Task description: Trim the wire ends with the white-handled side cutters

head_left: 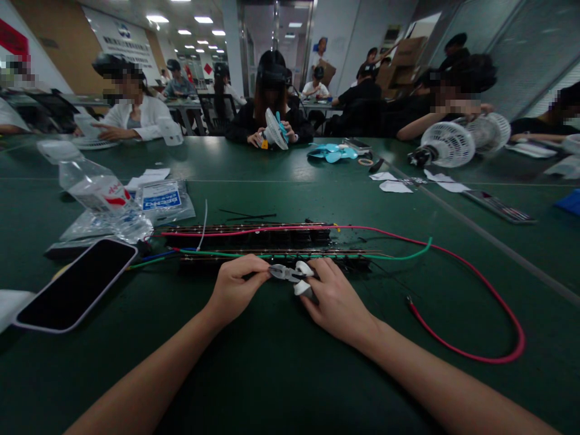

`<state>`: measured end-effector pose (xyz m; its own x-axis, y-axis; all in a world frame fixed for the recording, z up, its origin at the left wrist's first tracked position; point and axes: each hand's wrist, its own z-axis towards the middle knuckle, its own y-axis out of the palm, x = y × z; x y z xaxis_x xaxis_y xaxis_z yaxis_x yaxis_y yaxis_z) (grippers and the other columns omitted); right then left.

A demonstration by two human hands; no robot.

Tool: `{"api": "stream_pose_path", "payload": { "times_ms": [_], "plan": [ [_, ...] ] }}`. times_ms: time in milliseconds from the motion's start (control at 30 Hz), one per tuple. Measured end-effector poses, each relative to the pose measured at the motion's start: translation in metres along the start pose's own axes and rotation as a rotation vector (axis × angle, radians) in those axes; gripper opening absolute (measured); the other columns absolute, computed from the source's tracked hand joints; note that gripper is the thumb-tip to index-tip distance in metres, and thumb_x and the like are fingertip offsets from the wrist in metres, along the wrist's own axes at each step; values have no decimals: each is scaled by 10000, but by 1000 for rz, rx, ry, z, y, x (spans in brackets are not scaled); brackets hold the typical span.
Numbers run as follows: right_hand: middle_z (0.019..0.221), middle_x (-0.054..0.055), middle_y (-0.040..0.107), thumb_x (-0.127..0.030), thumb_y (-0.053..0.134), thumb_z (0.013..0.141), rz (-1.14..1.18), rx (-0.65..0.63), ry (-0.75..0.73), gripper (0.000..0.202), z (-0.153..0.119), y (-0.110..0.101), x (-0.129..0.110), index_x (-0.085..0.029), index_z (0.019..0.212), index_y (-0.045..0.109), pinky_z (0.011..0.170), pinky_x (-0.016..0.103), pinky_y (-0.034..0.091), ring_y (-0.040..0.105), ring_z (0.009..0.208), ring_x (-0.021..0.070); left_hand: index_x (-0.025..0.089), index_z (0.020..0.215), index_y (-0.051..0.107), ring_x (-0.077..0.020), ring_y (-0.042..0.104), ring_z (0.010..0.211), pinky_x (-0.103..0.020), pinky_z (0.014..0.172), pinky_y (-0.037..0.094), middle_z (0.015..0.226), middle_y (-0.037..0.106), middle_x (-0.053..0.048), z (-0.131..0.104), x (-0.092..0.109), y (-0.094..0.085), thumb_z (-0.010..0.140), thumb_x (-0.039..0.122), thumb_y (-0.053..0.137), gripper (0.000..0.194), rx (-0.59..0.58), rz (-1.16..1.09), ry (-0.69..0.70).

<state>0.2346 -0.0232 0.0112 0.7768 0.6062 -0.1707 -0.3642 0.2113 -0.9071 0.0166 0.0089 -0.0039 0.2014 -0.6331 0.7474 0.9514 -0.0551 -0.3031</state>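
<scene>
My right hand [338, 296] is closed around the white handles of small cutting pliers [285, 273], whose jaws point left. My left hand [236, 285] is pinched at the tip of those jaws; what sits between its fingertips is too small to make out. Just beyond both hands lie two long black strips [272, 238] with metal rails, side by side. Along them run a green wire [419, 256] and a thick red wire [512, 344], which loops round to the right and ends near my right wrist. A pale cable tie [203, 225] sticks up from the nearer strip.
To the left lie a phone [79, 284], a tipped plastic bottle [97, 190] and a plastic bag with a blue label [161, 194]. Black cable ties [248, 214] lie behind the strips. Across the table [290, 386], people handle white fan parts [448, 144]; blue fan blades [333, 152] rest there.
</scene>
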Motion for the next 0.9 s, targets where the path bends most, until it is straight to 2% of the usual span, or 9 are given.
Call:
{"api": "stream_pose_path", "payload": {
  "times_ms": [733,900],
  "plan": [
    [1104,154,552,-195,548,822,4,-26,20,117,-1,-4,-3,-150,861,649,862,461,458,488,1020,277,171,738,720,-162,662,681,-278,637,556,737,720,-49,-1,0,0,801,99,657,114,16,55,20],
    [1100,149,554,-188,580,785,-4,-22,21,119,-1,-4,-3,-154,875,650,862,466,459,492,1020,279,175,731,714,-161,664,674,-280,634,560,729,719,-48,-1,-1,1,811,116,643,123,27,55,20]
  ]
}}
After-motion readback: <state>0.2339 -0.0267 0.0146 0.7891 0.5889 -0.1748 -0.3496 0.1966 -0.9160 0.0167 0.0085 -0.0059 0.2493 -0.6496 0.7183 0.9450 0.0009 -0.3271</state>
